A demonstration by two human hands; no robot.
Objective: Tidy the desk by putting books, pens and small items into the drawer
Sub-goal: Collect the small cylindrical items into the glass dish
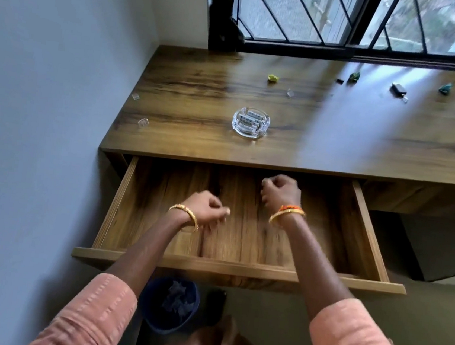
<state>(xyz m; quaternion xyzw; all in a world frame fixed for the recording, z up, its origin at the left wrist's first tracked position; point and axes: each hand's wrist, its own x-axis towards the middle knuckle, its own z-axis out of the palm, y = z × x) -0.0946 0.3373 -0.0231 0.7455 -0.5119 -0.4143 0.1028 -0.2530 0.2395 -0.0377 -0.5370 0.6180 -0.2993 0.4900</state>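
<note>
Both hands hovered over the pulled-out drawer (357, 221): the left hand (206, 202) had its fingers curled in, nothing visibly held; the right hand (281, 191) was balled in a loose fist, and whether it held anything could not be told. Gold bangles circled both wrists. Below, a dark bin (168, 304) stood on the floor. Beyond the drawer, the wooden desk (202, 84) carried a glass ashtray (251, 122) holding small white pieces with unreadable print. Farther back lay a yellow crumpled scrap (272, 78), two green ones, and a black lighter (398, 88) before the barred window (351, 19).
</note>
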